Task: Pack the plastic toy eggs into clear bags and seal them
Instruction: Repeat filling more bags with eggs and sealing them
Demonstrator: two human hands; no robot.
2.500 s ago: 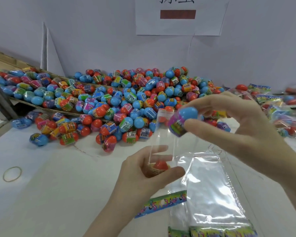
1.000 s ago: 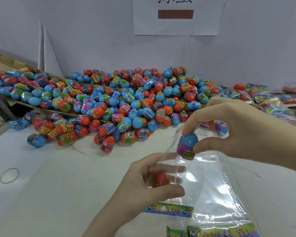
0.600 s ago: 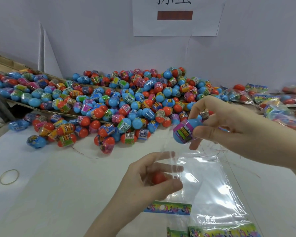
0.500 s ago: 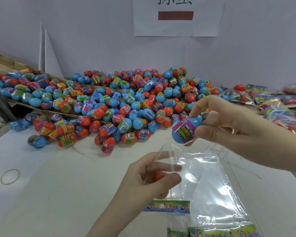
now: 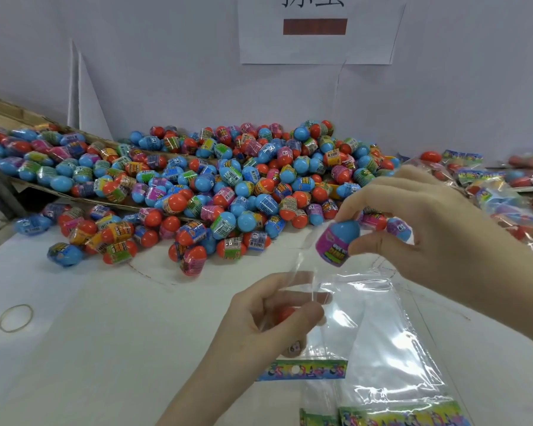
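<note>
Egg in my right hand: a blue egg [image 5: 339,242] with a purple wrapper, pinched between thumb and fingertips of my right hand [image 5: 428,241]. It hangs just above the mouth of the clear bag, not yet inside.
Clear bag: the bag [image 5: 302,290] stands upright in my left hand [image 5: 259,327], its open top toward the blue egg. My left thumb and fingers are curled round the bag's lower part.
Egg in the bag: I see a red egg [image 5: 285,313] through the plastic, low in the bag, inside my left-hand grip.
Spare bags: a stack of flat clear bags [image 5: 382,348] lies on the table just right of the held bag, their printed colourful headers [image 5: 302,369] toward me.
Egg pile: a big heap of loose red and blue eggs [image 5: 213,186] lies behind the held bag, against the wall.
Cardboard: a flattened box [image 5: 0,109] lies under the left part of the heap.
Packed bags: filled bags [image 5: 505,192] lie right of the heap, behind my right hand.
Rubber band: one band [image 5: 16,317] lies on the table well left of the held bag.
Sign: a paper sheet [image 5: 317,29] is stuck to the wall above the heap.
</note>
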